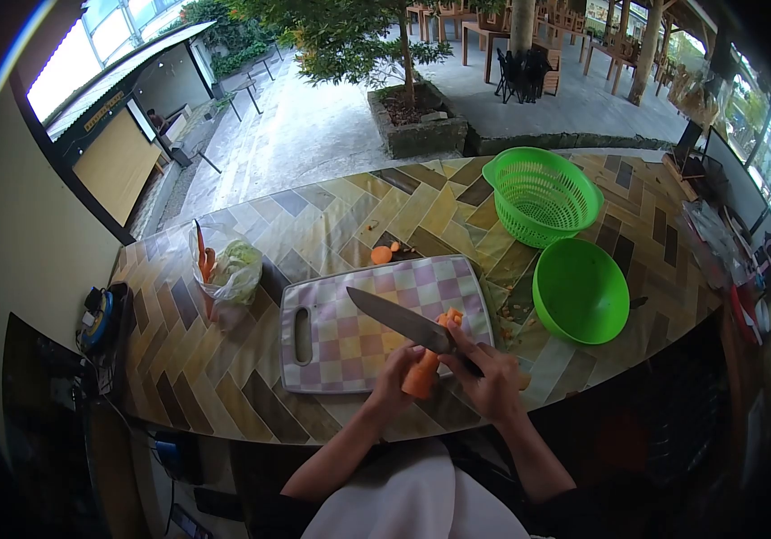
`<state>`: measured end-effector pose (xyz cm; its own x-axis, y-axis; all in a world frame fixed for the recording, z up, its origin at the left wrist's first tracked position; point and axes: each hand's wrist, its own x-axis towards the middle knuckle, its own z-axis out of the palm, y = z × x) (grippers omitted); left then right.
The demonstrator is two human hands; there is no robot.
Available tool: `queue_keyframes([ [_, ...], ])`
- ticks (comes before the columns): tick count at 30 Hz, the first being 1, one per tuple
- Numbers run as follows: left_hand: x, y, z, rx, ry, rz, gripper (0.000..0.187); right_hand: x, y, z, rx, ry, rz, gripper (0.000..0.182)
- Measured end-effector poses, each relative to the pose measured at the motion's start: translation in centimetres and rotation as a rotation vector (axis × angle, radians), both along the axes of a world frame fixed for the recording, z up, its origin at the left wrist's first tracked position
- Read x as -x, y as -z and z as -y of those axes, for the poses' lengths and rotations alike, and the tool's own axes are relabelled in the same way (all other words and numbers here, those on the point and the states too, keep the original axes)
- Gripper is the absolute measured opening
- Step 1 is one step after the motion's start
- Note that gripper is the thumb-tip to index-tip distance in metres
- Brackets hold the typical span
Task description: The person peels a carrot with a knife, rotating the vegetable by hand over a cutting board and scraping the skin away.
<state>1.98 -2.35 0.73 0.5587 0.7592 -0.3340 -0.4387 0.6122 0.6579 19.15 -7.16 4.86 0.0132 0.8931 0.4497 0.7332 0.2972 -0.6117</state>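
Note:
My left hand (392,381) is closed around a thick piece of carrot (421,375) over the near right part of a checkered cutting board (358,340). In my right hand (491,377) is the dark handle of a large kitchen knife (396,316), its blade pointing to the far left above the board. The blade's heel is close to the carrot; whether it touches cannot be made out. Small orange carrot bits (449,317) lie just beyond the knife, near the board's right side.
Two green bowls stand to the right: a perforated colander (543,193) and a plain bowl (580,292). At left, a plastic bag (233,274) holds carrots and leafy greens. Carrot scraps (382,255) lie past the board. The table's curved edge (314,442) runs near my body.

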Motion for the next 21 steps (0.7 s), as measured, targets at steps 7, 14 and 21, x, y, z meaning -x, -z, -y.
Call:
queue_keyframes([
  [7, 0.2, 0.6, -0.1, -0.017, 0.004, 0.041, 0.045, -0.2, -1.2, -0.3, 0.032, -0.067, -0.137, 0.059],
  [14, 0.3, 1.0, -0.3, -0.060, 0.024, 0.054, 0.044, 0.0, -1.6, -0.2, 0.011, -0.062, -0.209, 0.058],
  [21, -0.3, 0.4, -0.2, -0.122, 0.020, 0.042, 0.050, 0.4, -0.1, -0.2, -0.047, 0.036, -0.100, 0.054],
])
